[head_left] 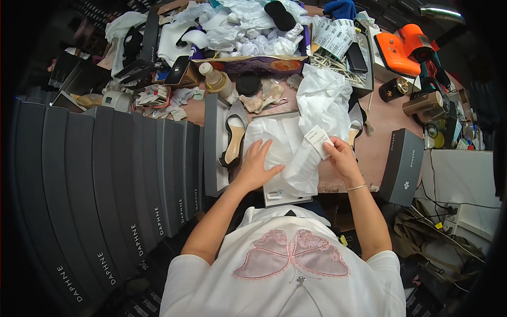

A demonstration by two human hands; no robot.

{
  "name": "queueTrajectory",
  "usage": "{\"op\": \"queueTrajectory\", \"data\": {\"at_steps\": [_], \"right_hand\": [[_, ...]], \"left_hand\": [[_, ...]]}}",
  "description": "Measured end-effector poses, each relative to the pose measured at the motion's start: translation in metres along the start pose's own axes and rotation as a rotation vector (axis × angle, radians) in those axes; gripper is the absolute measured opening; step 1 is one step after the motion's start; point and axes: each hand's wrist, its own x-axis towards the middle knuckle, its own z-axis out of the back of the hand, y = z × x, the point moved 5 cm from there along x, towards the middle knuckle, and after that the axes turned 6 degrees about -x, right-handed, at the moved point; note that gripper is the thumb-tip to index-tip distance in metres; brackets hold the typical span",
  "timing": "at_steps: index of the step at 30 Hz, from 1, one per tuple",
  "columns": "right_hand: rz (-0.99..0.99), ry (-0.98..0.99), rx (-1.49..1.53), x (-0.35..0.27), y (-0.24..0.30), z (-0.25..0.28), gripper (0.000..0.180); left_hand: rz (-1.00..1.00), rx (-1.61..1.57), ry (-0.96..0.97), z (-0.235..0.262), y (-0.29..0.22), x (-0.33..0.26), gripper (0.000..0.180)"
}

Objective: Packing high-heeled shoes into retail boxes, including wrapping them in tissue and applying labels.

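Observation:
My left hand [257,167] lies with fingers spread on white tissue paper [271,138], which lines a shallow box part [288,199] in front of me. Between the thumb and fingers of my right hand [342,158] is a small white printed card [317,140]. More crumpled tissue [323,98] lies behind and beneath the card. To the left, a shoe [234,134] with a glittery grey toe and black heel rests beside an upright grey box part [214,148]. A matching shoe [356,121] stands on the right, partly hidden by the tissue.
Dark grey shoeboxes [105,185] stand in a long row at left; another grey box [403,166] stands at the table's right edge. Behind are a carton heaped with crumpled tissue [248,31], a pump bottle [215,79], a black jar [394,89] and an orange device [404,50].

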Motion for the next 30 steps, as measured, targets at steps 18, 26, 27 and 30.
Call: {"op": "queueTrajectory", "data": {"at_steps": [18, 26, 27, 30], "right_hand": [[0.363, 0.444, -0.898, -0.021, -0.005, -0.095, 0.023], [0.205, 0.458, -1.016, 0.008, -0.099, -0.091, 0.027], [0.096, 0.367, -0.928, 0.013, -0.09, -0.079, 0.028], [-0.083, 0.212, -0.861, 0.032, -0.083, -0.068, 0.039]], "left_hand": [[0.165, -0.698, -0.629, 0.027, 0.043, -0.039, 0.028], [0.239, -0.994, -0.877, -0.014, 0.086, -0.143, 0.032], [0.241, -1.034, -0.871, -0.016, 0.086, -0.148, 0.031], [0.259, -1.123, -0.869, -0.013, 0.074, -0.153, 0.026]]}}
